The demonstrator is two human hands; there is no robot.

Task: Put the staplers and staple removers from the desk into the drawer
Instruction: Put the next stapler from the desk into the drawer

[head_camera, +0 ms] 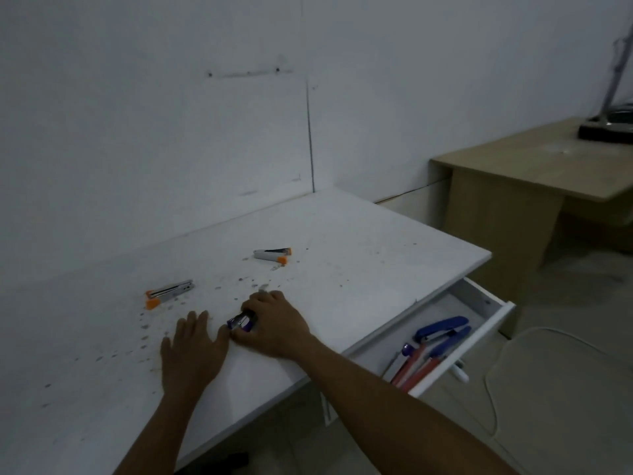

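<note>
A white desk (359, 255) fills the lower left and centre of the frame, its top speckled with small dark marks, and a white wall rises behind it. Low in the centre, the right hand (274, 325) lies curled over a small purple stapler (242, 322) that sits on the desk top; the fingers wrap around its far end and the thumb presses near its front, so the hand is closed on it, though the stapler still appears to touch the surface. Just to the left of it, the left hand (191, 354) rests flat on the desk with its fingers spread, palm down, holding nothing; its thumb lies just beside the purple stapler. Further left, a white stapler with orange ends (169, 293) lies on the desk, its jaws parted. Above the hands, towards the centre of the frame, a second white and orange stapler (273, 255) lies well apart from the first. At the lower right, a white drawer (493, 323) stands pulled out from under the desk edge. Inside it lie a blue stapler (442, 332) and, below that, a red stapler (416, 366) with a small purple item near its upper end, too dim to identify. In the upper right stands a tan wooden table (534, 166).
</note>
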